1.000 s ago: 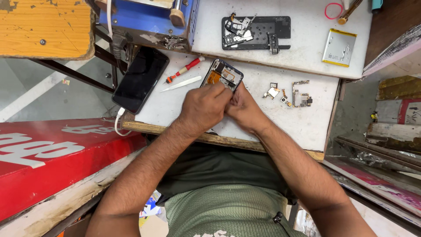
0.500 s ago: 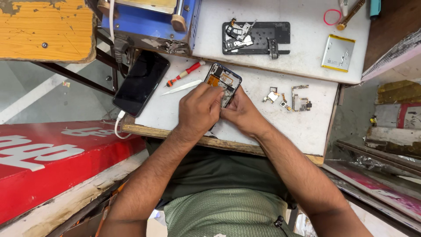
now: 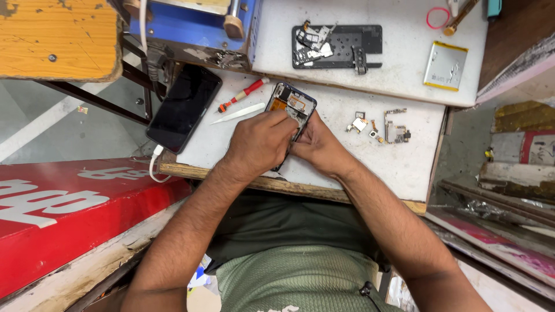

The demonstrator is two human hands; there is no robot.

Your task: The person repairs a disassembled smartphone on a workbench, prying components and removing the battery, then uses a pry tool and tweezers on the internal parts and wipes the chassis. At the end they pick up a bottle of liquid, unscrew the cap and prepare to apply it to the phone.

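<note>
On the white bench top (image 3: 358, 167) in front of me lies an opened phone body (image 3: 292, 107), back cover off, its orange and dark insides showing at the far end. Its long axis runs from that far end, tilted a little right, back toward me, and the near half is hidden under my hands. My left hand (image 3: 260, 141) lies over the left side of the frame, fingers curled and pressed down onto it; whether they pinch a small tool or part I cannot tell, since the fingertips are turned away from view. My right hand (image 3: 321, 147) comes in from the right and closes on the near right edge of the frame, thumb against the left hand. Both hands touch the phone, so neither has to reach; the left one sits farther up the body, nearer the exposed parts.

Left of the phone and just beside it lie a white plastic pry tool (image 3: 237, 113) and a red-handled screwdriver (image 3: 243, 94), both pointing roughly at the phone. Farther left, a black phone (image 3: 184, 107) hangs partly over the bench edge. To the right, well apart, are small loose circuit parts (image 3: 381, 126), and at the far right a flat silver battery (image 3: 445, 65).
</note>
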